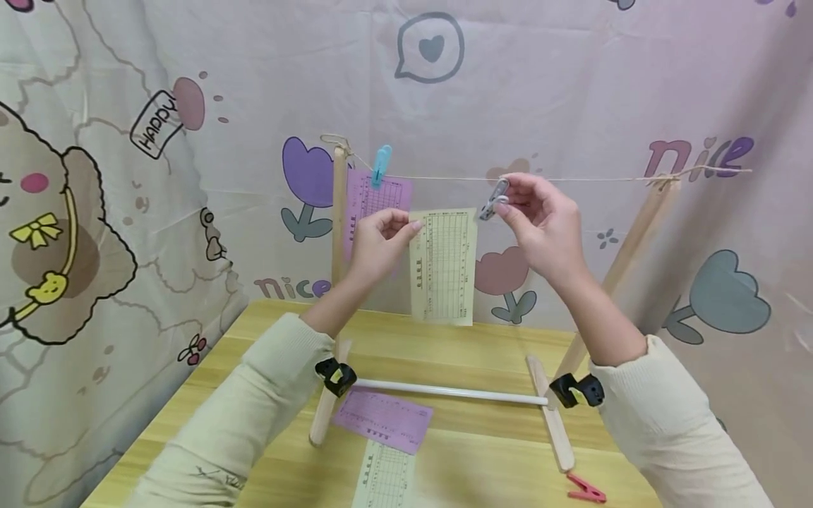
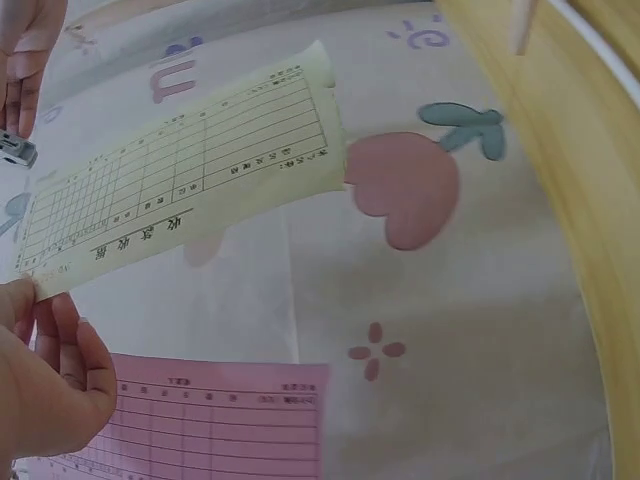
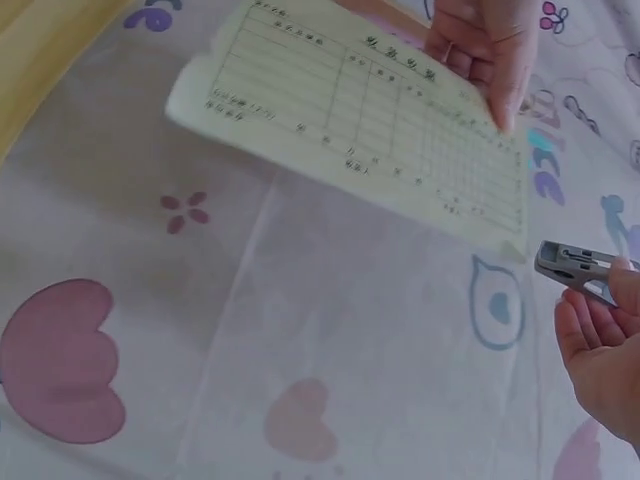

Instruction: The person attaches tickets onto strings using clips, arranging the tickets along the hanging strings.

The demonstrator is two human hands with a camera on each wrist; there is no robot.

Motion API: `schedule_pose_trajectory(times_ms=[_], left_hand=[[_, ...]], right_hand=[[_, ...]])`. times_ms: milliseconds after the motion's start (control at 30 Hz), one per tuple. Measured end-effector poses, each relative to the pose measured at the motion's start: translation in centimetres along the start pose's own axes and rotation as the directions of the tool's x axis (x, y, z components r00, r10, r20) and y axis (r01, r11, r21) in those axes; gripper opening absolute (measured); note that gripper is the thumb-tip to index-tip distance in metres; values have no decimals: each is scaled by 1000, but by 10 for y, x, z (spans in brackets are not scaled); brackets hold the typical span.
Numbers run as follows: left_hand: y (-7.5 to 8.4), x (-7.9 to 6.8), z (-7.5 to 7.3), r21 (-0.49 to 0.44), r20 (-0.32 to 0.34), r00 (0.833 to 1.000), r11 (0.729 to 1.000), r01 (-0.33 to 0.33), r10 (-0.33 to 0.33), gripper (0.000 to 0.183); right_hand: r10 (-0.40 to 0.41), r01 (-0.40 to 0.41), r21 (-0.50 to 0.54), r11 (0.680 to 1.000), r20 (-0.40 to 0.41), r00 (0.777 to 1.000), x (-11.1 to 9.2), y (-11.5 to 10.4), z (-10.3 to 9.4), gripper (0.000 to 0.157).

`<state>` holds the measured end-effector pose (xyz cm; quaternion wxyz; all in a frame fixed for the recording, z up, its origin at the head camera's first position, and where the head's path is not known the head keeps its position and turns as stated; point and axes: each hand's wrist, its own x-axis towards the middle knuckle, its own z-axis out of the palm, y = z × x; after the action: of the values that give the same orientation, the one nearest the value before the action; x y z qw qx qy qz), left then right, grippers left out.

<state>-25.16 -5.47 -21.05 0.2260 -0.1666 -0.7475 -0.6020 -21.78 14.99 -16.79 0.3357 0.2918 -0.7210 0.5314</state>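
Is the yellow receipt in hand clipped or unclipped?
Unclipped: the left hand holds the yellow receipt; the right hand holds the gray clothespin just off its edge.

Bench (image 1: 483, 451), yellow and wood-grained — on it stand two wooden feet (image 1: 555, 434) of a frame; beside one lies a purple slip (image 1: 384, 418), meeting a pale green slip (image 1: 389, 476) — near the other, a red clothespin (image 1: 586, 487).

Pale, creased bg cloth (image 1: 559, 77) behind yellowish wood-grain worktop (image 1: 483, 451). Prints on it: heart-in-bubble print (image 1: 432, 48) up top, approx ctr; purple tulip (image 1: 308, 173) L of ctr; pink tulip (image 1: 503, 271) lower, nr ctr; grey tulip (image 1: 730, 300) far R; "nice" lettering (image 1: 737, 149) upper R; "HAPPY" sign (image 1: 155, 123) upper L; cartoon animal (image 1: 38, 264) far L w/ yellow bow (image 1: 39, 231).
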Motion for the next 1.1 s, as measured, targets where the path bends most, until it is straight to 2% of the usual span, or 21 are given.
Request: schedule_pose_trajectory(times_ms=[133,367,533,667,867,1100], left_hand=[[4,5,1,11,-14,1000,1000,24,-24,19],[6,11,2,44,-29,998,998,52,-51,22],[7,18,4,40,-55,996,997,67,-65,22],[9,22,6,38,-50,996,997,74,-72,23],[11,26,8,26,-74,994,997,79,-77,22],[10,29,10,21,-92,993,997,79,-76,22]], right_hand=[[-14,14,19,1000,-14,1000,12,-9,2,28],[29,-30,-24,999,-16,999,31,-22,4,24],[35,-37,-48,998,-33,999,41,-19,6,23],[44,-45,-25,999,-50,998,46,-14,5,21],[49,-49,-29,998,-9,999,55,-11,7,18],[80,-79,-92,993,-1,997,59,-9,14,15]])
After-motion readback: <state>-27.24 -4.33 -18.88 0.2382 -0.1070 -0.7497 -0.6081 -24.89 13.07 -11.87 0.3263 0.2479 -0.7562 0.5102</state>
